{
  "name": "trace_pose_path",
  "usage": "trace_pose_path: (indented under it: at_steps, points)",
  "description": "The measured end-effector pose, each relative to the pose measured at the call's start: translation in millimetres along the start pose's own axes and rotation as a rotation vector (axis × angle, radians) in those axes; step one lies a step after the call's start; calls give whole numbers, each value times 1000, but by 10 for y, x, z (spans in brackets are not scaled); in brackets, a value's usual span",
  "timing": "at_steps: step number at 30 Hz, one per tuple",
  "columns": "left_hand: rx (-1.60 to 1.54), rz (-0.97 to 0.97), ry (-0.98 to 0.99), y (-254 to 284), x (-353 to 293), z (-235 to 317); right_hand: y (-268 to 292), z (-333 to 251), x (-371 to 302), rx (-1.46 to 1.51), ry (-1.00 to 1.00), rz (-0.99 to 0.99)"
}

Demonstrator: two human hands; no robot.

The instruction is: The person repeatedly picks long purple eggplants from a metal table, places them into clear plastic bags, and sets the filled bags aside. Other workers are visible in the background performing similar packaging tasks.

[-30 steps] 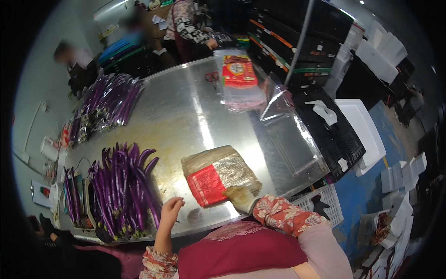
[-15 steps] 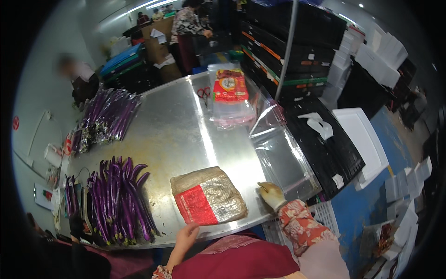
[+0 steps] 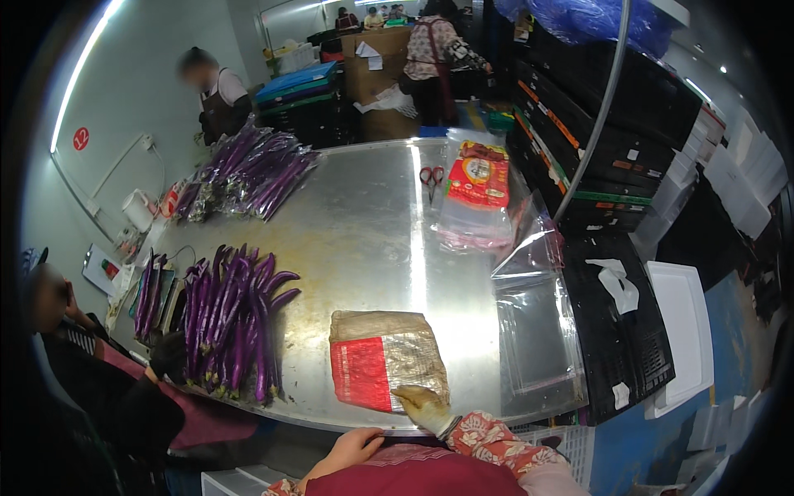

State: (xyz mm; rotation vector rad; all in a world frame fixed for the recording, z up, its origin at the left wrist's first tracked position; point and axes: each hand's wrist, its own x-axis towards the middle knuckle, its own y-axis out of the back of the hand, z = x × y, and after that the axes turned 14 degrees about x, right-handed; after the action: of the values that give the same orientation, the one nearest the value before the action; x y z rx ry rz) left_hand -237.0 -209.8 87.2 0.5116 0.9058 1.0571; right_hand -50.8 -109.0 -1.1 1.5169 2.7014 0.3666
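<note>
A flat, worn brown piece, seemingly a folded woven sack or cloth (image 3: 356,364) with a red panel, lies on the metal table (image 3: 356,223) near its front edge. Over its lower right corner lies my right hand (image 3: 423,408), in a stained pale glove, fingers stretched out. My left hand (image 3: 354,449) is bare and rests at the table's front edge, just below the sack, its fingers laid out and holding nothing I can see. Loose purple eggplants (image 3: 231,322) form a pile to the left. Farther back are bagged eggplants (image 3: 244,172) in clear plastic.
Red printed plastic bags (image 3: 480,178) and red-handled scissors (image 3: 431,177) lie at the back right. Clear plastic film (image 3: 538,339) covers the right edge. Black crates (image 3: 620,331) and a metal pole (image 3: 600,116) stand beyond it. A person (image 3: 116,372) in dark sleeves is at the left.
My right hand has moved left from the bare table onto the sack's corner. My left hand has slid from beside the sack to the table edge. The view has tilted up and turned left.
</note>
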Motion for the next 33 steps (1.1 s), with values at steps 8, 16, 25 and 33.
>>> trace_pose_path:
  at_steps: [8,16,25,33]
  points:
    - [-27,42,-3,113,-50,-148,-32,37,55,-454,-6,-158]
    - [-22,108,-116,220,146,-365,-33,-78,138,-376,-44,-83]
    - [-67,156,50,231,290,-553,-31,-184,236,-582,-87,-269]
    - [-99,271,314,79,553,-892,-170,-74,195,-584,69,-168]
